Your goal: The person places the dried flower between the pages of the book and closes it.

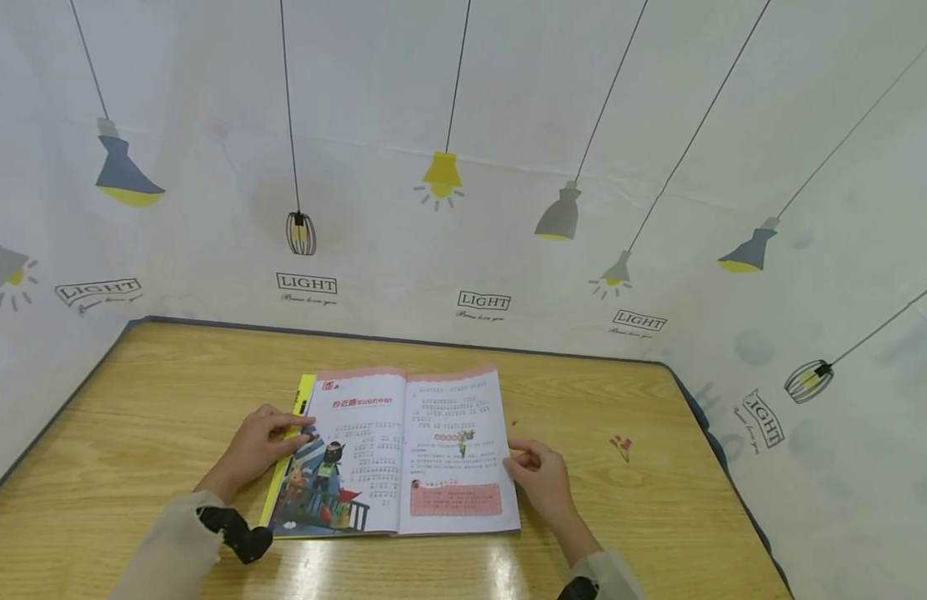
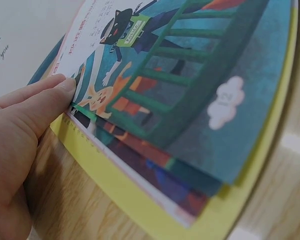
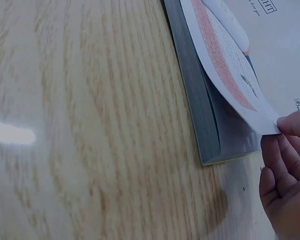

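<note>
An open book (image 1: pixel 403 454) with a yellow cover lies on the wooden table, a cartoon of a cat in a police vest on its left page (image 2: pixel 190 100). My left hand (image 1: pixel 257 446) rests on the left edge of that page; in the left wrist view its extended fingertips (image 2: pixel 67 85) touch the paper. Over at the opposite side, my right hand (image 1: pixel 542 483) pinches the outer edge of the right page (image 3: pixel 240 95) between thumb and fingers. The right wrist view shows that page lifted and bowed above the thick stack of pages beneath it.
The wooden table (image 1: pixel 643 517) ends at a dark edge against a white wall covering (image 1: pixel 373 125) printed with hanging lamps. A small red flower mark (image 1: pixel 621 447) is on the tabletop right of the book. Light glares off the front of the table.
</note>
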The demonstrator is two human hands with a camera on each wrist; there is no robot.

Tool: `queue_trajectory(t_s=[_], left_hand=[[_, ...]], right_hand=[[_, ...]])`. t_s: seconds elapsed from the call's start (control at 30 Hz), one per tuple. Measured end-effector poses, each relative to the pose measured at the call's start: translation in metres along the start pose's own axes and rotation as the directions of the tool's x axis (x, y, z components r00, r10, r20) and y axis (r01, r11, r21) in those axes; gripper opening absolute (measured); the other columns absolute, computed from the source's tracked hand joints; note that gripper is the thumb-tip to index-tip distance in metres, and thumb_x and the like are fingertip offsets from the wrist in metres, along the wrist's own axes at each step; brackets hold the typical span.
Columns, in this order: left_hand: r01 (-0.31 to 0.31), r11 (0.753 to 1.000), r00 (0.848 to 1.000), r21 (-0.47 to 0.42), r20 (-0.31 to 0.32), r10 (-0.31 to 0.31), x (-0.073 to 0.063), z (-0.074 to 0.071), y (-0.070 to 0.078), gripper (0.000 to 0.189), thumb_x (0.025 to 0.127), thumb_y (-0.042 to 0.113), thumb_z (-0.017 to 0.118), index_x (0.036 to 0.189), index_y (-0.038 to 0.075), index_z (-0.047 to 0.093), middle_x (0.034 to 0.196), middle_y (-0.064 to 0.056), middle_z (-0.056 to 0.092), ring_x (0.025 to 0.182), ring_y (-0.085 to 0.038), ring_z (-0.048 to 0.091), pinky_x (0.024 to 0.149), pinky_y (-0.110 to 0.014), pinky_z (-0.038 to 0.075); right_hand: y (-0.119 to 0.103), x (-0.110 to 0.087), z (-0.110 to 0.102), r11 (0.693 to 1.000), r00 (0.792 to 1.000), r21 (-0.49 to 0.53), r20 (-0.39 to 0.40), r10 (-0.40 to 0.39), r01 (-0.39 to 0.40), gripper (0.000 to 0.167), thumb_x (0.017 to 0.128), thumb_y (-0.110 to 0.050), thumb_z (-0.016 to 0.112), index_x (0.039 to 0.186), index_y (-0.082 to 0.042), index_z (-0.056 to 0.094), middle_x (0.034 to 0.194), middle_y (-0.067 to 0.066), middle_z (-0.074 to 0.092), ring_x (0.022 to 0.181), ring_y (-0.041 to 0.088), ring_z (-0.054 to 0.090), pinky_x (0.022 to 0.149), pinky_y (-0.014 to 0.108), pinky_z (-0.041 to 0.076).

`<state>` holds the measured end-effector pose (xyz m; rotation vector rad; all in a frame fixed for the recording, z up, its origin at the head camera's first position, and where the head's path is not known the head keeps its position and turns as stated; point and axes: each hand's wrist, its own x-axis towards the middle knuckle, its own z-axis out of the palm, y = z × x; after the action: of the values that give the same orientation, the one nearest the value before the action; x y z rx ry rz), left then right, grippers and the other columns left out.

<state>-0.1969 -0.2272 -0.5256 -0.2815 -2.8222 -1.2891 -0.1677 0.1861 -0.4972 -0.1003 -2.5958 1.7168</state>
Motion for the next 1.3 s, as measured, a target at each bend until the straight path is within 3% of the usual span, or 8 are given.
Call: queue_trajectory(t_s=[0.2,0.67,0.87,1.3], left_hand=[[0.001,1.000,1.000,-0.002,0.002,-0.001,0.000,0.000,0.001,0.032,0.083,0.022,0.069,0.111,0.007,0.068,0.083,-0.006,0.044,0.077,-0.020,0.035,0.064,-0.033,0.026],[-0.003,1.000,1.000,0.009,-0.001,0.003,-0.001,-0.001,0.001,0.031,0.082,0.021,0.069,0.110,0.008,0.068,0.083,-0.005,0.044,0.077,-0.020,0.034,0.065,-0.033,0.026],[-0.044,0.999,0.999,0.012,-0.019,0.044,-0.001,-0.001,0.001,0.029,0.082,0.020,0.069,0.108,0.008,0.069,0.081,-0.005,0.044,0.074,-0.018,0.033,0.064,-0.031,0.026],[-0.045,0.999,0.999,0.019,-0.017,0.045,-0.001,-0.002,0.002,0.030,0.082,0.021,0.069,0.108,0.007,0.069,0.081,-0.004,0.045,0.074,-0.018,0.034,0.064,-0.031,0.027]], right_hand=[[0.000,-0.001,0.000,1.000,1.000,0.008,0.007,0.012,-0.012,0.028,0.078,0.002,0.067,0.105,0.005,0.064,0.070,0.007,0.061,0.061,0.014,0.057,0.054,0.021,0.044],[-0.023,-0.003,-0.005,0.997,0.999,0.072,-0.017,0.039,-0.038,0.029,0.079,0.001,0.066,0.108,0.007,0.064,0.073,0.006,0.061,0.063,0.010,0.055,0.057,0.019,0.045],[-0.033,-0.004,-0.008,0.994,1.000,0.106,0.002,0.011,-0.011,0.029,0.080,0.001,0.066,0.108,0.007,0.063,0.074,0.008,0.060,0.063,0.011,0.054,0.056,0.019,0.044],[-0.050,-0.006,-0.007,0.991,0.999,0.132,0.022,-0.035,0.032,0.029,0.080,0.000,0.067,0.108,0.006,0.064,0.076,0.011,0.062,0.061,0.009,0.054,0.055,0.018,0.043]])
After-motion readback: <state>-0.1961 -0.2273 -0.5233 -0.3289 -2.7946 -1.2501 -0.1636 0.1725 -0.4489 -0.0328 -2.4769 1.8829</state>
